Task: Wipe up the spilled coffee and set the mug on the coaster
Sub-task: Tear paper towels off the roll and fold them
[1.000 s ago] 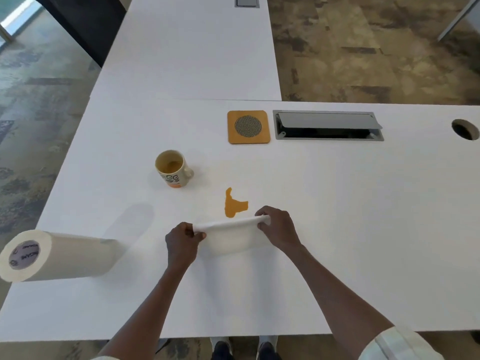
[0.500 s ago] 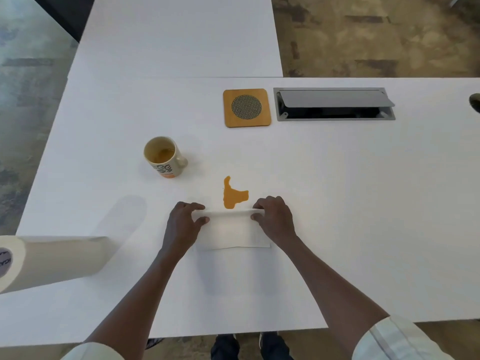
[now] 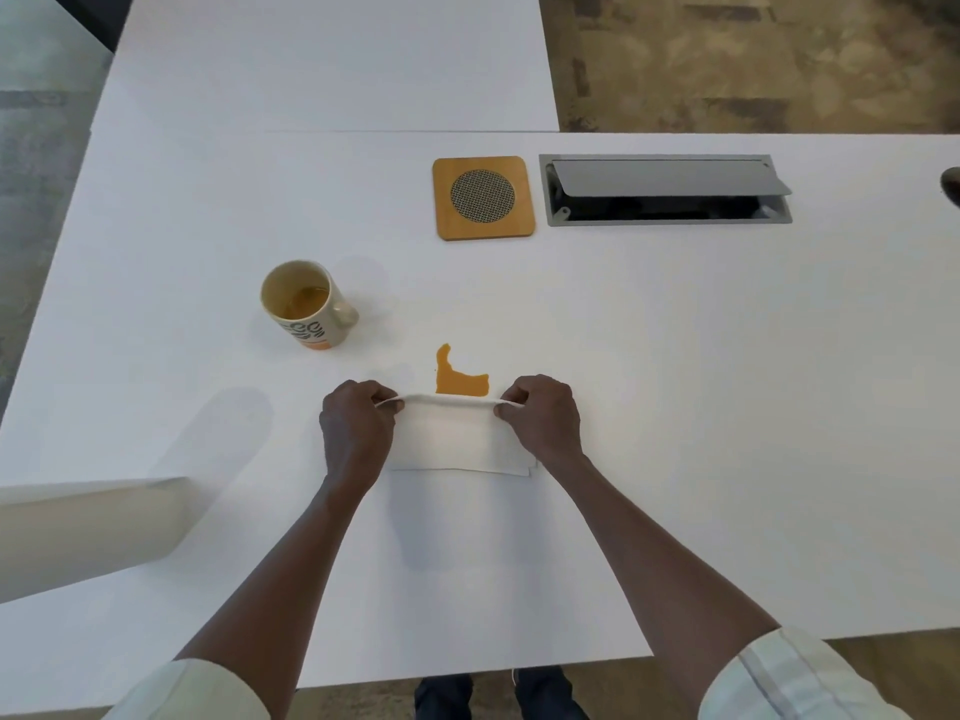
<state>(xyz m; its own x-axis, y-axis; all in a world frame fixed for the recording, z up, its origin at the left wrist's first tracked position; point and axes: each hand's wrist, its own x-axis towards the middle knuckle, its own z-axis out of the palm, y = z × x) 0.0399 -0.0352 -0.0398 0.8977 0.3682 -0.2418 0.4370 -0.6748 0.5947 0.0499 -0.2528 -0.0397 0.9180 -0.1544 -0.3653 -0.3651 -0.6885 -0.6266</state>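
A small orange-brown coffee spill lies on the white table. Just in front of it a folded white paper towel rests on the table; my left hand pinches its far left corner and my right hand pinches its far right corner, lifting that edge a little. A cream mug with dark lettering and an orange base stands upright to the left of the spill, a little coffee inside. The square wooden coaster with a round mesh centre lies further back, nothing on it.
A paper towel roll lies on its side at the left edge. A grey cable hatch with its lid raised sits right of the coaster. A dark cable hole shows at the far right. A second white table adjoins behind.
The towel was laid flat half a second ago; its far edge is now lifted again between both hands. The camera has moved closer and lower over the table.
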